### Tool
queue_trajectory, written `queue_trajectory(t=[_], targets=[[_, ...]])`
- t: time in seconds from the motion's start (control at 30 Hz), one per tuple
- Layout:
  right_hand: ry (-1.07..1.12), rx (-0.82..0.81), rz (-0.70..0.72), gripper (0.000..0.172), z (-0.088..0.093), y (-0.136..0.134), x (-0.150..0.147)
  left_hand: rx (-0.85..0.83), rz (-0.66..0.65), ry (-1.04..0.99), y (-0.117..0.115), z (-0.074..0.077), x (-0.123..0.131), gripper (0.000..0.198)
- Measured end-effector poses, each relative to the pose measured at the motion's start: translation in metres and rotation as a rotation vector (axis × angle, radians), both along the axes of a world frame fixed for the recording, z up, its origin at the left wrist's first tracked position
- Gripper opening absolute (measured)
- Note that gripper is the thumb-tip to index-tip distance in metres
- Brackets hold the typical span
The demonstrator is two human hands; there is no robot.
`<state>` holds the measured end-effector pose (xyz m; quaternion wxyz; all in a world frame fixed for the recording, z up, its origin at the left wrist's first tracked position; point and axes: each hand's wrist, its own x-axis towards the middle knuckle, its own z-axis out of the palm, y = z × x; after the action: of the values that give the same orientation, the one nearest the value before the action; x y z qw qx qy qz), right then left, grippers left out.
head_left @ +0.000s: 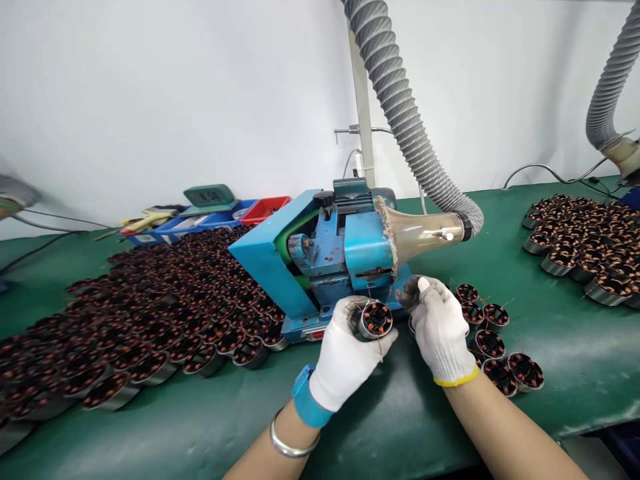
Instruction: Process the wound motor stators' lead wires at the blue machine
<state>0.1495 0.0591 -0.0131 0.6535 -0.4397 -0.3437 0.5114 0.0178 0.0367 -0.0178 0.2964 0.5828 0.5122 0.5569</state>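
Note:
My left hand (347, 350), in a white glove, is closed around a motor stator (376, 320), a metal ring with copper windings. Its round face is turned up towards me, and a thin copper wire hangs from its lower side. My right hand (440, 327), in a white glove with dark-stained fingertips, is just to the right of that stator. Thumb and fingers are pressed together there; whatever is between them is too small to make out. Both hands are close in front of the blue belt-driven machine (370, 243).
Stators (190, 287) cover the bench on the left, with several more (490, 343) beside my right hand and a further group (595, 247) far right. A grey hose (400, 100) joins the machine's clear funnel (425, 230). Behind are a digital clock (210, 195) and a red bin (265, 210).

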Motion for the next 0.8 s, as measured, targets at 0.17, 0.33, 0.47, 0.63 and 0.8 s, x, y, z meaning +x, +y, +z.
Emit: queue_trajectory(t=[0.17,0.33,0.47,0.63,0.8], targets=[[-0.331,0.057,0.310,0.058,0.005,-0.017,-0.014,-0.032,0.179,-0.142,0.006,-0.003,0.002,0.056],[-0.384,0.067,0.274,0.056,0.008,-0.018,-0.032,0.055,0.227,-0.038,0.017,0.003,0.002,0.045],[-0.440,0.134,0.229,0.045,0.007,-0.005,-0.032,0.123,0.203,-0.005,0.026,0.005,0.004,0.044],[-0.450,0.164,0.215,0.045,0.007,-0.002,-0.030,0.148,0.229,0.051,0.030,0.004,0.004,0.044],[-0.370,0.176,0.235,0.038,0.007,0.000,-0.032,0.120,0.246,0.131,0.029,0.009,0.004,0.041]])
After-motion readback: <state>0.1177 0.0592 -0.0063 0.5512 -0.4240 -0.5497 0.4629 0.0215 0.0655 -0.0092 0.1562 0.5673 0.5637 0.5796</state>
